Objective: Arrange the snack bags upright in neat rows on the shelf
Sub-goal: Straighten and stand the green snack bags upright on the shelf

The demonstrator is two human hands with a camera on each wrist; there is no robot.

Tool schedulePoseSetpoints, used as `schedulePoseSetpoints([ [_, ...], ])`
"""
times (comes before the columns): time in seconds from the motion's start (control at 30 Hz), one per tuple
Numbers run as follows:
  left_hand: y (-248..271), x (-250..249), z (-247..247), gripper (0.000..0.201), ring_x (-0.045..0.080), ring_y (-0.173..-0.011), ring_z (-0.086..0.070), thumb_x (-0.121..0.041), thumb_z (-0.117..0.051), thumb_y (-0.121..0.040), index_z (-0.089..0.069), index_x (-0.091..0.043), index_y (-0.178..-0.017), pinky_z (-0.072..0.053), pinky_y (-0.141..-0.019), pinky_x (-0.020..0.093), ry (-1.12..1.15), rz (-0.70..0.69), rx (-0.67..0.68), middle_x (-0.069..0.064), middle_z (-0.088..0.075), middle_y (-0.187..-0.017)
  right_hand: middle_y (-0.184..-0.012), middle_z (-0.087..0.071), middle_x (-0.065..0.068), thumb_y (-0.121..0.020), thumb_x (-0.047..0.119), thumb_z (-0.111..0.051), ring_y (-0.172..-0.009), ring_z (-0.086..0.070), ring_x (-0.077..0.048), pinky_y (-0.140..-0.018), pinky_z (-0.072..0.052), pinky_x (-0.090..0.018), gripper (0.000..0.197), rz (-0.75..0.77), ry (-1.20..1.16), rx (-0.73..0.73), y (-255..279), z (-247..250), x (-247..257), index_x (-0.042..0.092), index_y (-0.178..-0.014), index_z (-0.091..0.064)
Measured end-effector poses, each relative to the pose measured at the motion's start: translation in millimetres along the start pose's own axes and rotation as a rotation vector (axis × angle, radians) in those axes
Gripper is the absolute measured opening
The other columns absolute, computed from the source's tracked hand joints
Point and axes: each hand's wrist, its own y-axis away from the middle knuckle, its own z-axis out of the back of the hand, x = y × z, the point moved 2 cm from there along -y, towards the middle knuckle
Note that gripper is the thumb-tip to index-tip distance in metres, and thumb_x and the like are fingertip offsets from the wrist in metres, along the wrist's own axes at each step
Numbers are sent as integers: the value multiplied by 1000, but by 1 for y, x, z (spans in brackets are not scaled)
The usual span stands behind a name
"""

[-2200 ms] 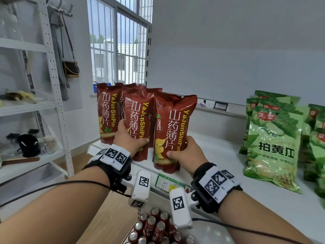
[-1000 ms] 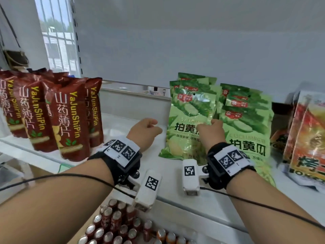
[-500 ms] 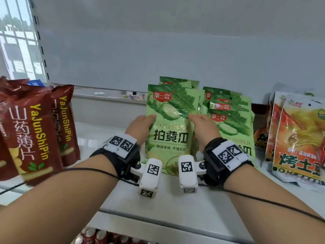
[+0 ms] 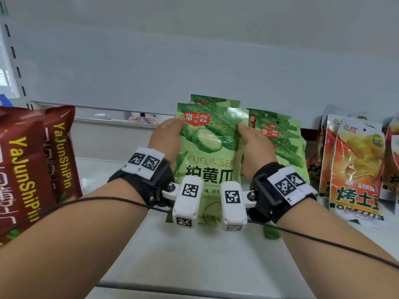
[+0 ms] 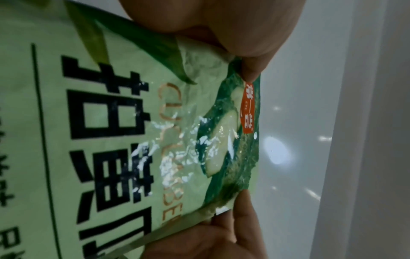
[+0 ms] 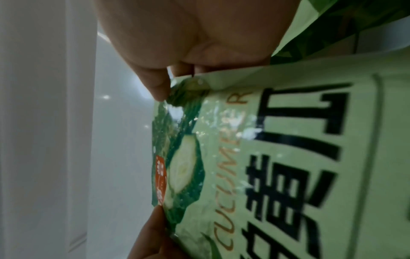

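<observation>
Both hands grip one green bag (image 4: pixel 208 147), marked CUCUMBER, held upright at the centre of the white shelf (image 4: pixel 194 255). The left hand (image 4: pixel 166 139) clasps its left edge, thumb on the front near the top corner; the right hand (image 4: pixel 255 147) clasps its right edge likewise. In the left wrist view the thumb and fingers (image 5: pixel 250 70) pinch the bag's (image 5: pixel 115 131) upper corner; the right wrist view shows the same pinch at the other corner of the bag (image 6: pixel 277 166). Whether its base touches the shelf cannot be told, as the wrist cameras hide it. More green bags (image 4: pixel 278 139) stand just behind and to its right. Red bags (image 4: pixel 26 165) stand at the left, apart from it; orange bags (image 4: pixel 354 167) lean at the right.
</observation>
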Motion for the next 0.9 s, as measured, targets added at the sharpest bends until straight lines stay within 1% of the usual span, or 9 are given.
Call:
schedulePoseSetpoints([
  [0.1, 1, 5, 1, 16, 40, -116, -56, -30, -50, -97, -61, -21, -87, -44, -102, 53, 11, -81, 52, 23, -60, -122, -123, -59, -25, -92, 22, -56, -114, -56, -42, -100, -44, -54, 33, -63, -8, 28, 6, -1, -18, -1, -117, -56],
  [0.3, -1, 43, 12, 20, 27, -83, -72, -24, -58, -90, -70, -7, -91, -56, -71, 38, 113, 30, 224, 15, -74, -93, -139, -49, -4, -88, 32, -62, -125, -48, -21, -109, -36, -44, 59, -137, -124, -73, 9, 5, -46, 10, -139, -41],
  [0.4, 0, 64, 17, 33, 27, -78, -70, -23, -63, -88, -63, 6, -103, -55, -72, 40, 104, 78, 195, 16, -73, -89, -132, -54, -3, -88, 26, -63, -119, -52, -20, -106, -39, -40, 55, -177, -137, -61, 7, 6, -55, 4, -135, -45],
  [0.5, -4, 67, 23, 17, 26, -73, -70, -20, -63, -89, -66, -3, -89, -57, -67, 39, 159, 98, 163, 13, -73, -84, -105, -70, -8, -88, 15, -62, -102, -63, -25, -91, -51, -43, 20, -256, -156, 49, 13, 3, -68, 3, -103, -60],
  [0.53, -5, 68, 25, 15, 26, -74, -70, -20, -62, -90, -67, -6, -87, -58, -68, 40, 172, 107, 153, 13, -73, -84, -107, -70, -11, -88, 14, -62, -105, -62, -27, -94, -48, -46, 17, -279, -137, 75, 14, 1, -72, 3, -100, -60],
  [0.6, -5, 71, 27, 15, 28, -79, -70, -21, -60, -90, -68, -8, -89, -58, -71, 43, 181, 134, 174, 15, -73, -90, -121, -63, -14, -88, 14, -62, -117, -55, -30, -102, -42, -51, 32, -304, -124, 65, 14, 0, -78, -1, -115, -56],
  [0.7, -1, 78, 26, 19, 29, -86, -69, -19, -57, -91, -67, -5, -99, -58, -80, 45, 154, 181, 270, 15, -72, -96, -101, -71, -11, -91, 11, -57, -107, -62, -34, -95, -47, -53, 7, -273, -181, 73, 9, 3, -80, 8, -93, -63],
  [0.77, 2, 79, 26, 20, 27, -84, -69, -16, -56, -90, -65, -3, -101, -57, -82, 44, 129, 190, 305, 14, -72, -94, -110, -68, -14, -92, 12, -56, -112, -60, -35, -98, -44, -56, 9, -248, -213, 70, 9, 5, -81, 10, -95, -64],
  [0.9, 2, 79, 26, 18, 26, -78, -69, -11, -55, -91, -64, -1, -104, -59, -70, 38, 110, 186, 257, 15, -71, -92, -104, -70, -9, -89, 12, -60, -104, -64, -25, -97, -46, -52, 8, -246, -288, 41, 8, 4, -85, 8, -96, -61],
])
